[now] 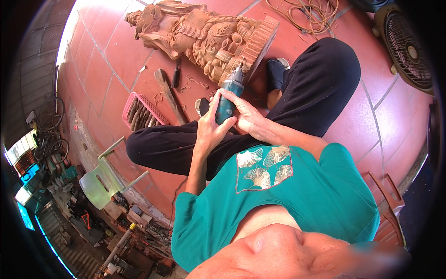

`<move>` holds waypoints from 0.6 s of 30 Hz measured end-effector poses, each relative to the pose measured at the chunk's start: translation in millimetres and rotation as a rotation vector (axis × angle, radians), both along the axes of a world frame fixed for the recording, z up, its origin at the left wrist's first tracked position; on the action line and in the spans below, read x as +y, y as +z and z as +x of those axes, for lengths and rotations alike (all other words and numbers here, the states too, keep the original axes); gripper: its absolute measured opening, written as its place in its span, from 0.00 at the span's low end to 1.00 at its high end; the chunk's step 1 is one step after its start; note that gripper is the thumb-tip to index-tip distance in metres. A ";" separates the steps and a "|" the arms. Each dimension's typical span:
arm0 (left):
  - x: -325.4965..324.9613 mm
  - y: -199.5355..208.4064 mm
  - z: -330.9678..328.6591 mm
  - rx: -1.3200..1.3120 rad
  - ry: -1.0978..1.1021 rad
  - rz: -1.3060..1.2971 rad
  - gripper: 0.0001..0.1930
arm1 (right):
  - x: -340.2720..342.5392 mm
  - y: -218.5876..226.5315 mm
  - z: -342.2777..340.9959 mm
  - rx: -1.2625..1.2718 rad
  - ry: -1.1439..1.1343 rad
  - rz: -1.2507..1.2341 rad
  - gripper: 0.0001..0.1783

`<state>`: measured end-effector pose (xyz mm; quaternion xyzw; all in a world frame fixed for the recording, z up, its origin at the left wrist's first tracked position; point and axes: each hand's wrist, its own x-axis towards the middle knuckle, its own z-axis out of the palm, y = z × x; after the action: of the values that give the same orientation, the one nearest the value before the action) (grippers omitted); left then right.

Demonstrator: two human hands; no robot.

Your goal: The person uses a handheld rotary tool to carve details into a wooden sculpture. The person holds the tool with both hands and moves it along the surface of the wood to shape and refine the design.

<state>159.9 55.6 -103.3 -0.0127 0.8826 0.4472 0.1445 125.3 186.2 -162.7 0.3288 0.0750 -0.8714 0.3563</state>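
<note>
Both my hands are wrapped round a teal die grinder (226, 103) with a grey metal nose. My left hand (210, 131) closes on its body from the left, and my right hand (250, 119) grips it from the right. The grinder's tip reaches the base end of a carved wooden statue (209, 35), which lies on its side on the floor. Whether the bit touches the wood or is spinning, I cannot tell. Wood shavings (191, 83) lie beside the carving.
Left of my legs are a pink basket (131, 103) of chisels, a wooden bar (169, 95) and a dark-handled tool (176, 74). A coiled cord (310, 16) and a fan (409, 51) are at the far right. A pale green chair (100, 183) stands left, a red chair (392, 209) right.
</note>
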 end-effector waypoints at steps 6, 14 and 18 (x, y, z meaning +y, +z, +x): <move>1.9 7.7 -3.0 -0.084 0.030 0.012 0.46 | -0.7 -1.0 -1.6 0.019 0.004 -0.001 0.17; -3.1 2.1 -1.8 -0.048 0.012 -0.020 0.46 | -0.5 10.3 -4.7 0.040 -0.002 0.015 0.16; -1.5 2.9 -4.5 -0.040 0.013 -0.003 0.46 | -2.8 0.8 -5.0 0.006 -0.020 0.026 0.16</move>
<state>155.4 54.1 -100.4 -0.0276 0.8801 0.4464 0.1590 120.3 183.4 -161.9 0.3314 0.0838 -0.8750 0.3430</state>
